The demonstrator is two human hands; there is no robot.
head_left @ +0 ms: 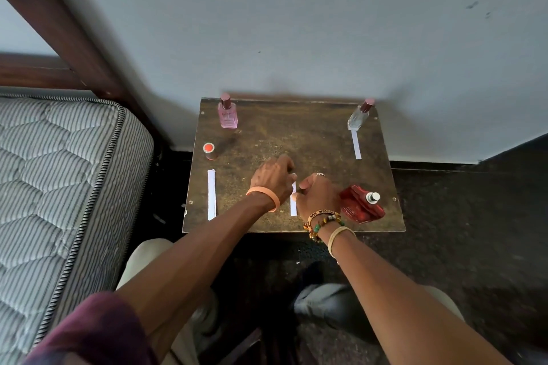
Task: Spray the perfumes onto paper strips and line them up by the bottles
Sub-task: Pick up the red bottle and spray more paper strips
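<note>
Both my hands meet over a white paper strip (293, 207) lying at the middle front of the small brown table (311, 133). My left hand (274, 176) has curled fingers at the strip's far end. My right hand (317, 194) pinches the strip's edge with thumb and fingers. A red bottle (360, 204) with a bare silver nozzle stands just right of my right hand. A pink bottle (227, 112) stands at the back left, a clear bottle (358, 115) at the back right with a strip (355, 144) in front of it. Another strip (211, 194) lies at the front left.
A small cap or tube with an orange-red top (209, 150) stands at the table's left side. A striped mattress (59, 187) and dark wooden bed frame (68, 32) are to the left. The wall rises right behind the table. A dark floor surrounds the table.
</note>
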